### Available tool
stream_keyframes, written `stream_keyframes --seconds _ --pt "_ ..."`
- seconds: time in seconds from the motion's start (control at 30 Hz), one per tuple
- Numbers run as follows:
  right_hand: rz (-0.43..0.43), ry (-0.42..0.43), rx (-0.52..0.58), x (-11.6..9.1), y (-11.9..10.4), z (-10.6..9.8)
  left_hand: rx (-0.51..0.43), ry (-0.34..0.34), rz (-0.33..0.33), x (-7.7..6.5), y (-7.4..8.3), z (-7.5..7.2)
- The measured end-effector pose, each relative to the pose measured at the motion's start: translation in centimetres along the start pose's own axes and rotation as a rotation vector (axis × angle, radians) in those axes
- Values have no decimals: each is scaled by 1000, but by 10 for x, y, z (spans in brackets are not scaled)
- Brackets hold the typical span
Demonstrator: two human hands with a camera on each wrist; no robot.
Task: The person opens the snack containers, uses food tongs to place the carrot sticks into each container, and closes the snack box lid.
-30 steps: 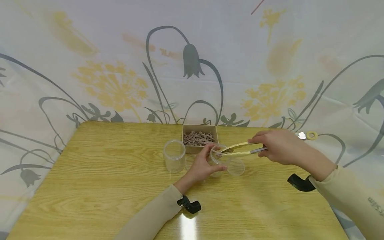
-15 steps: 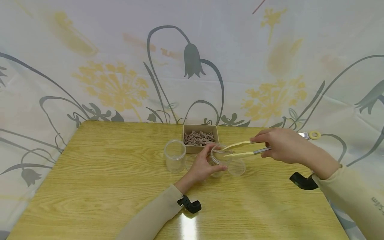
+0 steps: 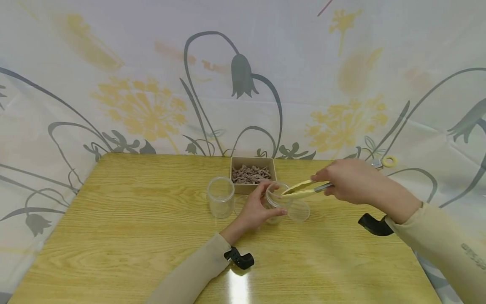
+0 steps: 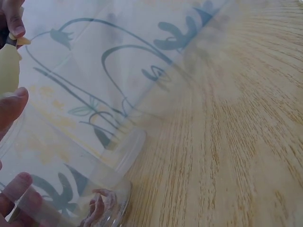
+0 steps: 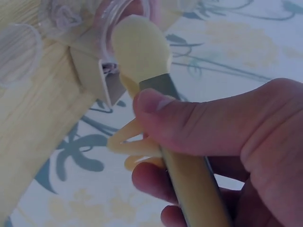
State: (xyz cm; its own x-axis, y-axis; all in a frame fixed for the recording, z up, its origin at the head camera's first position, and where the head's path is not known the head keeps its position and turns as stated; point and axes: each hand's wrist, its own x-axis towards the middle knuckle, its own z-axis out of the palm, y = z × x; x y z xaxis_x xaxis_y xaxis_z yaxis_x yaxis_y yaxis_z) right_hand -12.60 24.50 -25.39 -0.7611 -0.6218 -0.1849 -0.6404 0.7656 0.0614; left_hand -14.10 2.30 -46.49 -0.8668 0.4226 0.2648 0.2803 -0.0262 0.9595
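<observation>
My left hand [image 3: 253,213] grips a clear plastic jar [image 3: 276,202] around its side, mouth up. Through the wall, the left wrist view shows a few small brownish twisted pieces [image 4: 99,205] lying at the bottom. My right hand [image 3: 355,181] holds yellow-tipped metal tongs [image 3: 300,194], thumb pressed along one arm. The tong tips reach over the jar's rim into its mouth. In the right wrist view the broad pale yellow tong head [image 5: 142,49] overlaps the rim, hiding what lies between the tips.
Behind the jar stands a beige box [image 3: 247,189] full of small brownish twisted pieces. A second clear jar [image 3: 221,198] stands to the left. One clear round lid [image 3: 299,211] lies right of the held jar; another [image 3: 239,205] is partly hidden by my left hand. A patterned cloth hangs behind the table.
The tongs first spread apart and drew slightly right, then came back left with their tips closer together over the jar's mouth. My left hand and the jar have stayed put.
</observation>
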Motion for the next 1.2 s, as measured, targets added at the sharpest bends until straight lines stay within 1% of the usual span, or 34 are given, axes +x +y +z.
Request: stream_keyframes --seconds 0.1,0.2,0.27,0.33,0.43,0.53,0.67,0.77,0.87,1.1,1.2 --pt "-40 22 -128 5 -12 -4 -7 -2 -13 0 1 -1" --pt "-114 96 -271 11 -25 -3 -16 -3 -19 0 1 -1" --pt "-149 138 -337 15 -32 -1 -18 -3 -21 0 2 -2" --pt "-160 155 -367 19 -34 1 -16 1 -21 1 2 -2" --pt "-145 140 -369 23 -33 4 -6 5 -26 0 8 -1" --pt "-125 116 -344 25 -31 6 9 6 -34 -3 23 -1" --pt "-97 110 -275 22 -26 4 15 2 -42 -7 41 -3" --pt "-69 100 -214 19 -21 2 6 -6 -47 -7 43 -4" --pt "-37 71 -146 15 -16 2 -2 -11 -54 -7 41 -4" --pt "33 31 96 9 1 3 20 1 -60 -1 7 -1" --pt "35 41 171 9 9 3 30 7 -57 0 4 -2"
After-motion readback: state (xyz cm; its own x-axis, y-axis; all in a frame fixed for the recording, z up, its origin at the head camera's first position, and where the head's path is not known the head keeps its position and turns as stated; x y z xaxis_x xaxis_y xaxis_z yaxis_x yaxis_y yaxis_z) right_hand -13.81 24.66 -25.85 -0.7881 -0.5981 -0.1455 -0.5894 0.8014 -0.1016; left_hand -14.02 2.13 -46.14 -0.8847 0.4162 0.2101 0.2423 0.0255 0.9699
